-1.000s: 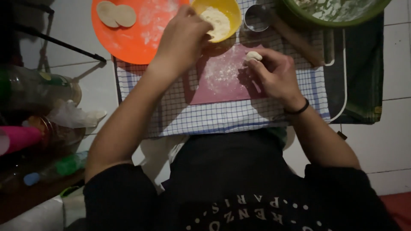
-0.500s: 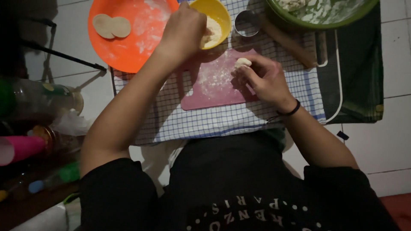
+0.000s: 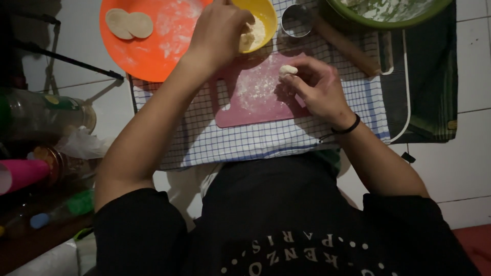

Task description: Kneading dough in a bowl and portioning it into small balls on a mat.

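Head view. The left hand (image 3: 220,30) reaches into the yellow bowl (image 3: 263,20) at the far edge of the checked cloth (image 3: 255,143), fingers curled down into the pale flour or filling there; whether it has pinched any up cannot be told, since the fingertips are hidden. The right hand (image 3: 317,89) rests on the pink cutting board (image 3: 255,97), fingers closed around a small dough piece (image 3: 288,69), which sits at the board's far right corner. The board is dusted with flour, evidently to stop sticking, and lies central on the cloth within easy reach of both hands.

An orange plate (image 3: 158,46) at the cloth's far left corner carries two flat dough rounds (image 3: 129,24), set aside from the working area. A round metal cutter (image 3: 296,19) and a wooden rolling pin (image 3: 345,46) lie just beyond the board, beside a green bowl (image 3: 388,15).

The cloth lies on a white tiled floor (image 3: 470,153). Bottles and jars (image 3: 46,115) crowd the left side.
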